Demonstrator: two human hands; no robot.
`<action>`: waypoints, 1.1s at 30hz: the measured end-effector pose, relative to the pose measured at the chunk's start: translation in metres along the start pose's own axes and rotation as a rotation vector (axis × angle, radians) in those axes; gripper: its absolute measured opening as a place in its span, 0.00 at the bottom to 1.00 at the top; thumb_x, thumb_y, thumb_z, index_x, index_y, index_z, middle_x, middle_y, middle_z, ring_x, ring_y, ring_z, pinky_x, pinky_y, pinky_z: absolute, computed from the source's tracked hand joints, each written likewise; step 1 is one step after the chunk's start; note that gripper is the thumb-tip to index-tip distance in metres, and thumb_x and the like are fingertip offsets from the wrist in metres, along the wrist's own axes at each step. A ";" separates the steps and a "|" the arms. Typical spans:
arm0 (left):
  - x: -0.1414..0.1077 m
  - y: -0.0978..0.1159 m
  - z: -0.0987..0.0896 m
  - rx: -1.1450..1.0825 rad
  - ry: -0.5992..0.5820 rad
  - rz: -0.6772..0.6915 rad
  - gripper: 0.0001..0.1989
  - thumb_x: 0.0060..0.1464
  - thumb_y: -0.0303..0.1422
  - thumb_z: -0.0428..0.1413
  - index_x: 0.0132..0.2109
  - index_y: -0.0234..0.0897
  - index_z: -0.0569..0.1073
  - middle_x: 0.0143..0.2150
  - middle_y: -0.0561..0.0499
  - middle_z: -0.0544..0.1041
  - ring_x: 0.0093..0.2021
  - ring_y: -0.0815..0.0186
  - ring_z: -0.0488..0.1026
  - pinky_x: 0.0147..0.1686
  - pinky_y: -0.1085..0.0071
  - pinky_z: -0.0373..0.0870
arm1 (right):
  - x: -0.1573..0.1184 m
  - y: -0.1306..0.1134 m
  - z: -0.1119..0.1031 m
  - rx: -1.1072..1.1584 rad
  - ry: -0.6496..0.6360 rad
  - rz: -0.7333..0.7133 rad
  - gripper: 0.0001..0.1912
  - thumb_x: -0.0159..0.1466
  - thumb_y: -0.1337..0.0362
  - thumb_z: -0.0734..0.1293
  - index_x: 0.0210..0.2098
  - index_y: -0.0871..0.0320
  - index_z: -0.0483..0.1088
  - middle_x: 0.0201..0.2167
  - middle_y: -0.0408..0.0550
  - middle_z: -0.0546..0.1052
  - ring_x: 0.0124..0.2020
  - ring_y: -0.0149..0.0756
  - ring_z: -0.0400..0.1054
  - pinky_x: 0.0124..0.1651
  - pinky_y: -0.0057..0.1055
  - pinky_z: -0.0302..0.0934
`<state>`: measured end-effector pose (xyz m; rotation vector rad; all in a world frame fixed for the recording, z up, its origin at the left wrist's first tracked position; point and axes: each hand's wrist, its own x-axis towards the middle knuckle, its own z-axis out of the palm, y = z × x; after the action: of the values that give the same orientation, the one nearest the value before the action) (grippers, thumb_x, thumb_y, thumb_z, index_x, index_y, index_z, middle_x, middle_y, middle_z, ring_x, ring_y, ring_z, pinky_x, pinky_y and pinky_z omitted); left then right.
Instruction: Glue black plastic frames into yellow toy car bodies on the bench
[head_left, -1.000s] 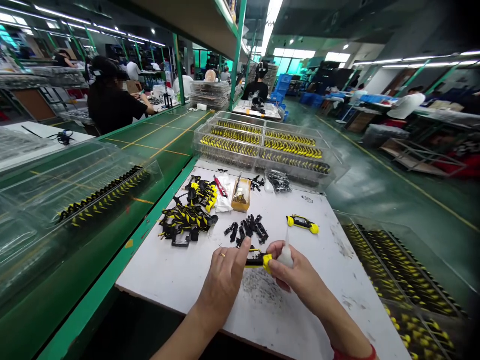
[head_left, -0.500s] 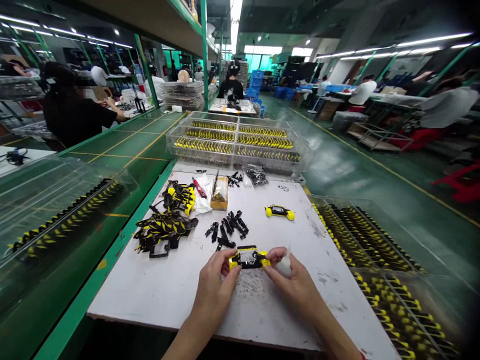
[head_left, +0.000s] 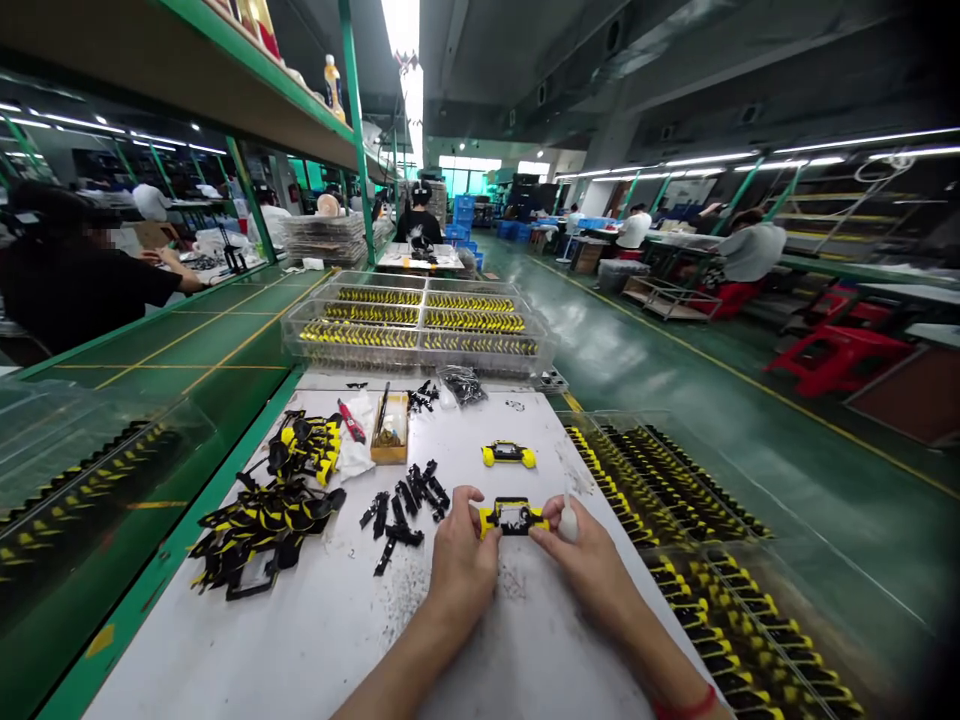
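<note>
Above the white worktable, a black-and-yellow plastic frame is held between my two hands. My left hand pinches its yellow left end between thumb and fingers. At the other end, my right hand grips with thumb and fingertips. A small white bottle with a thin pointed tip is tucked in that same right hand, tip upward. Just beyond the hands lies a similar black piece with yellow ends. To the left are several loose black plastic parts.
A heap of black-and-yellow parts covers the table's left. Behind are a red cutter, a small box and a plastic bag. Clear trays of parts stand at the back and right. A co-worker sits at left.
The view has turned right and tilted up. My hands, still holding the frame and bottle, have shifted right over the table, nearer the similar piece lying there.
</note>
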<state>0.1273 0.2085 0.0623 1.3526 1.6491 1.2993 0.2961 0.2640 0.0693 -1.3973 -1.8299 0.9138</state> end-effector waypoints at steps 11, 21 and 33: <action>0.089 -0.014 0.034 0.000 0.041 0.030 0.18 0.49 0.25 0.55 0.47 0.39 0.60 0.27 0.59 0.65 0.31 0.68 0.68 0.36 0.72 0.63 | 0.084 0.034 -0.005 0.029 0.161 0.012 0.13 0.50 0.57 0.67 0.35 0.55 0.69 0.22 0.40 0.75 0.23 0.36 0.67 0.26 0.30 0.58; 0.105 -0.026 0.030 0.038 0.014 -0.044 0.21 0.46 0.28 0.59 0.47 0.37 0.62 0.37 0.53 0.67 0.29 0.71 0.68 0.36 0.71 0.67 | 0.092 0.037 -0.002 -0.037 0.160 0.095 0.12 0.52 0.58 0.67 0.34 0.56 0.71 0.27 0.43 0.77 0.23 0.35 0.68 0.27 0.30 0.58; 0.110 -0.030 0.031 0.011 0.029 -0.030 0.21 0.46 0.28 0.59 0.47 0.36 0.60 0.35 0.53 0.66 0.30 0.69 0.67 0.36 0.69 0.67 | 0.093 0.040 0.003 0.054 0.126 0.194 0.15 0.53 0.57 0.66 0.39 0.56 0.67 0.33 0.46 0.78 0.23 0.34 0.72 0.19 0.27 0.62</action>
<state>0.1159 0.3234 0.0365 1.3159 1.6928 1.2995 0.2936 0.3619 0.0418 -1.5819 -1.5859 0.9411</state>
